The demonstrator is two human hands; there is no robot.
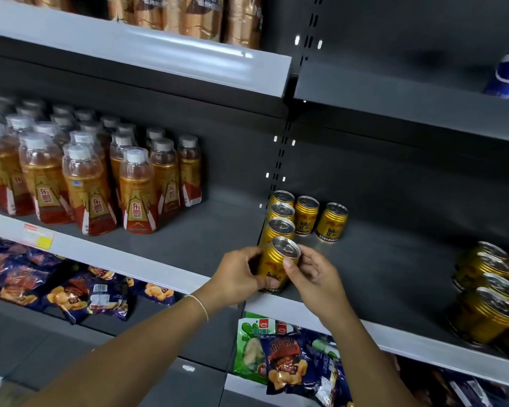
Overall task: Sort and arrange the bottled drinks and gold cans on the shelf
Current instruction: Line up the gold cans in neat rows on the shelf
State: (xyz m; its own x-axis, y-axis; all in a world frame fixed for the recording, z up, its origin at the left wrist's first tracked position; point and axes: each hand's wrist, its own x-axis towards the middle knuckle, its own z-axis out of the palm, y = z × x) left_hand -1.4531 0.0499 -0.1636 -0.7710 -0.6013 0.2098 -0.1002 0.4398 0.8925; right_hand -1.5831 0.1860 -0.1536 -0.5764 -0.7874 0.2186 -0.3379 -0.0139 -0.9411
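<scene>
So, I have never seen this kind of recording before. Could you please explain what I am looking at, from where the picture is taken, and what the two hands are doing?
There is no machine here. A person wears one wide-angle camera on the head, so the single picture looks forward and down at their own hands. The left hand, with a thin bracelet on its wrist, and the right hand both hold one gold can. It is slightly tilted, at the front edge of a grey shelf. Behind it three more cans stand in a line, with two others beside them. Further right is a larger group of gold cans. On the left stand the bottled drinks with white caps. Snack packets lie on the level below.
</scene>
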